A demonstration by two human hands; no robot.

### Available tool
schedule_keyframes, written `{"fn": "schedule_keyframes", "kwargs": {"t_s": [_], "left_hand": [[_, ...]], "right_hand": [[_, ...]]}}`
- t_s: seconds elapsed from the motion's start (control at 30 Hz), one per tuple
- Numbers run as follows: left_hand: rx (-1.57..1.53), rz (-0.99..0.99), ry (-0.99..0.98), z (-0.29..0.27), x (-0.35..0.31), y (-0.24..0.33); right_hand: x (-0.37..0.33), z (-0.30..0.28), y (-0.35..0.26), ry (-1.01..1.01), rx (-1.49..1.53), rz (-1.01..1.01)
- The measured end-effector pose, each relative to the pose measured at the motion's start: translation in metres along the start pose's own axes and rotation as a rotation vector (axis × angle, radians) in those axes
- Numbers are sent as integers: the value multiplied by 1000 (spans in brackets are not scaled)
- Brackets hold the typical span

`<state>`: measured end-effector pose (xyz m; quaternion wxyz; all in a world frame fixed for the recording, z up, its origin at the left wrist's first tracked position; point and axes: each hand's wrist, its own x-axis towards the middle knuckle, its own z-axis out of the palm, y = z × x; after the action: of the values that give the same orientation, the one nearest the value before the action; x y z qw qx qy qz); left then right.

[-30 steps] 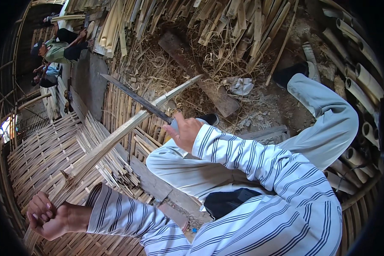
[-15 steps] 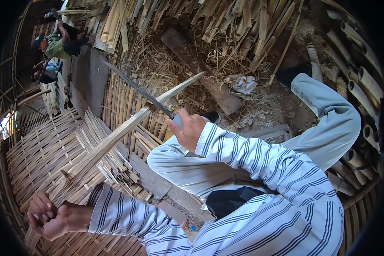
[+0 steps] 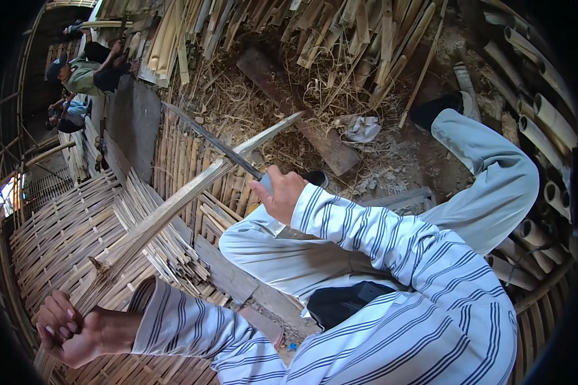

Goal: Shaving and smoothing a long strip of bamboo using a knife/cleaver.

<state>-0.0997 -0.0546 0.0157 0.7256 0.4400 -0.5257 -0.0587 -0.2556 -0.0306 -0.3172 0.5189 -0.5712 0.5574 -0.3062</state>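
Observation:
A long split bamboo length (image 3: 167, 212) runs diagonally from the lower left to a pointed far end at the upper middle. A rough node with a short stub shows on it near my left hand (image 3: 77, 327). That hand is closed round its near end, fingers curled. My right hand (image 3: 281, 196) grips the grey handle of a long knife (image 3: 212, 139), thumb along the handle. The dark blade points to the upper left and crosses the bamboo near a notched spot. Whether the edge bites into the bamboo, I cannot tell.
A woven bamboo panel (image 3: 64, 231) lies at the left, with a bundle of thin strips (image 3: 167, 247) on it. Shavings and a wooden plank (image 3: 302, 109) cover the ground ahead. Bamboo poles (image 3: 546, 122) are stacked right. Other people (image 3: 87, 74) sit at the far left.
The knife's tip has shifted slightly right and down over the bamboo. Both hands keep their grip. A person at the far left has moved their arms.

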Motion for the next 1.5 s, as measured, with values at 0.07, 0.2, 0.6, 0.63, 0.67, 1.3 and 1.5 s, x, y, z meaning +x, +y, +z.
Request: {"fn": "schedule_keyframes", "kwargs": {"t_s": [0.07, 0.2, 0.6, 0.63, 0.67, 1.3, 1.5], "left_hand": [[17, -19, -13, -2, 2, 6], [-92, -56, -90, 4, -4, 10], [-65, -46, -89, 6, -5, 15], [-113, -62, -115, 4, -4, 17], [-110, -62, -114, 3, -5, 17], [66, -16, -26, 25, -20, 9], [59, 35, -14, 12, -15, 3]], "right_hand": [[-7, -7, -17, 3, 10, -17], [4, 1, 3, 14, 50, -5], [-8, -19, -20, -20, -1, -11], [-4, -17, -14, -22, -1, -9], [5, -12, -5, -27, -16, 31], [13, -25, 9, -322, 45, 267], [28, -1, 64, -200, 50, 330]]}}
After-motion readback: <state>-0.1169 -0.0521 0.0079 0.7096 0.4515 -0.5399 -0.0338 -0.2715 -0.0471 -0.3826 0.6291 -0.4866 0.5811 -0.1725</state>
